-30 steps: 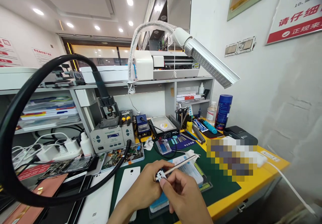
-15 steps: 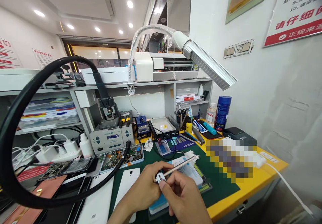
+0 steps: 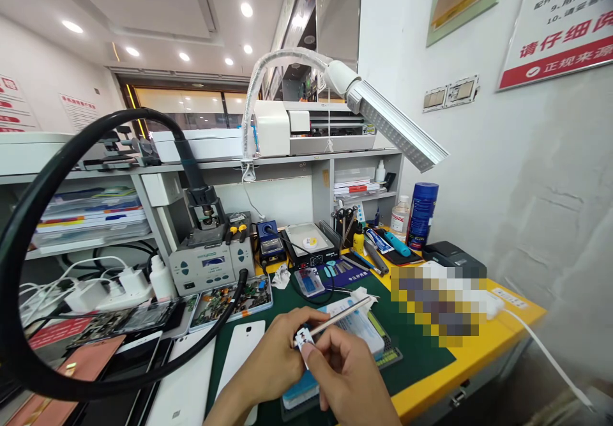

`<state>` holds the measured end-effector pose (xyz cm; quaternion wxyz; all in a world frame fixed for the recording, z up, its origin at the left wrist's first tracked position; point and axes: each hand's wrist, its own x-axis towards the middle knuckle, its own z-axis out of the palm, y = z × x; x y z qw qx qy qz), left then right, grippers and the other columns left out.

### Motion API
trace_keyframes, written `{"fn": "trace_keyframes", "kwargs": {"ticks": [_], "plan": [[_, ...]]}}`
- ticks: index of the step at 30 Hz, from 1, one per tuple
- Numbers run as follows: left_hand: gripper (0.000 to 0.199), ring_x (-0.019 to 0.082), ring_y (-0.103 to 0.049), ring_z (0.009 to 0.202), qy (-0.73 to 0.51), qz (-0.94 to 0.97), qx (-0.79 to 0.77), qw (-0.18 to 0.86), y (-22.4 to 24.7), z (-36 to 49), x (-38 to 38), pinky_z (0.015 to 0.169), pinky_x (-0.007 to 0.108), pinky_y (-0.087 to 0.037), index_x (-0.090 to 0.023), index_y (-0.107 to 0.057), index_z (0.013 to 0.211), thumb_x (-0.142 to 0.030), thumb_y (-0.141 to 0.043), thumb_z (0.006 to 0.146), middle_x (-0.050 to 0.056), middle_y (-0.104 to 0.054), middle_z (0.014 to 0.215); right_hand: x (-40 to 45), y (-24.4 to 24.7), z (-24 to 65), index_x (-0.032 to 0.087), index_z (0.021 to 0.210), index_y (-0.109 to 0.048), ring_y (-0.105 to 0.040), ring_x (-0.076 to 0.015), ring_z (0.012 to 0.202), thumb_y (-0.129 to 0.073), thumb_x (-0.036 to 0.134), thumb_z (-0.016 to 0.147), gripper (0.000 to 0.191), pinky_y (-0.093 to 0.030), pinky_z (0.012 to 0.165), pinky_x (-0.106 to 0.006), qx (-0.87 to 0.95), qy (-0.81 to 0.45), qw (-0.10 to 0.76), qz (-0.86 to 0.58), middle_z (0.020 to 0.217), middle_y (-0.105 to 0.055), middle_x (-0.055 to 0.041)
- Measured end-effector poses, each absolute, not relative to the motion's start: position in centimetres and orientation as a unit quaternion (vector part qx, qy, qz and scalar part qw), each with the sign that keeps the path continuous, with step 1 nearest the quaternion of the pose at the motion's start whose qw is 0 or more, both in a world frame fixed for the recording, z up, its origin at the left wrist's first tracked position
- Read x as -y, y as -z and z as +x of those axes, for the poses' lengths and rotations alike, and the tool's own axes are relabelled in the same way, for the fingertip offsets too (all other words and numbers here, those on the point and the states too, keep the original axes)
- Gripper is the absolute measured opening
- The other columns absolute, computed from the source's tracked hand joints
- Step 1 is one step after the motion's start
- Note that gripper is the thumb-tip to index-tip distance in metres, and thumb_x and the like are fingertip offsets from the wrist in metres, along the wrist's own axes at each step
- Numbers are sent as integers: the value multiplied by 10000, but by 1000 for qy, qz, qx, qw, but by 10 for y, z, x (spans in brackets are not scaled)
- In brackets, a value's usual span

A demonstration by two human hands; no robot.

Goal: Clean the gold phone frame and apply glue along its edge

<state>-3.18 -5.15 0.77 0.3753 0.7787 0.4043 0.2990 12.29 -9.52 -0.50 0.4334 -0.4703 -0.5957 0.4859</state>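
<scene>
Nearest, above the near part of the dark-green flat mat (image 3: 421, 359), the bare right hand (image 3: 352, 372) has thumb and index finger pressed together on a small, flat, pale piece with dark cut-outs (image 3: 302, 338); just left of it over the mat, the bare left hand (image 3: 282, 352) is closed around the near end of a thin, flat slab with a pale, rosy edge (image 3: 342, 314). The piece seems to meet that edge (the fingers hide the exact contact). Too hard a push could, I judge, make it skid and nick a left finger or score the slab, since they crowd together; a loosened left grip might let the unsupported far end tip down. The slab is seen nearly edge-on over the mat, its long axis slanting from the left hand toward the mat's far right, its free end slightly raised in view; which face is the front, I cannot tell. Beneath it, on the mat, lies a blue-and-white flat packet (image 3: 371, 336); a white, rounded-cornered phone-like panel (image 3: 243, 352) lies along the mat's left side. Beyond the mat's far left corner stands a grey, box-shaped metal station with buttons (image 3: 204, 269).
</scene>
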Motion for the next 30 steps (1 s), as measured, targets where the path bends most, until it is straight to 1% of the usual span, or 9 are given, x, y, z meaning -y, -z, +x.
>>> {"fn": "trace_keyframes", "kwargs": {"ticks": [6,12,17,24,30], "plan": [[686,258,-653,1125,-298,779,-402,378,-9,-32,52,955,333,-480,-236,-696,1212,11,-475,611,29,-734,1205,96,6,121,218,734,-500,-441,-128,463,-569,447,951,322,-311,498,-254,597,-486,432,-470,493,-435,66],[665,245,-677,1075,-306,775,-398,384,-11,-30,52,921,316,-497,-238,-713,1194,2,-473,623,23,-752,1146,94,9,121,221,730,-479,-444,-125,450,-555,470,957,345,-312,492,-253,596,-471,450,-470,482,-437,67],[674,254,-672,1088,-309,777,-394,381,-10,-31,51,949,329,-494,-241,-713,1209,-2,-493,618,22,-753,1173,95,9,120,219,733,-487,-453,-127,459,-551,453,957,331,-321,501,-257,604,-469,437,-474,495,-439,65],[673,256,-668,1109,-309,775,-399,379,-9,-30,51,965,335,-488,-229,-713,1218,4,-492,626,29,-752,1188,95,9,119,223,720,-478,-464,-133,459,-553,459,944,334,-336,512,-264,610,-446,441,-484,477,-448,62],[682,252,-670,1092,-311,775,-396,381,-8,-31,51,942,336,-495,-234,-707,1248,-1,-496,643,27,-758,1173,95,5,118,231,715,-461,-480,-141,464,-542,469,948,342,-344,508,-268,616,-431,433,-497,481,-459,53]]}}
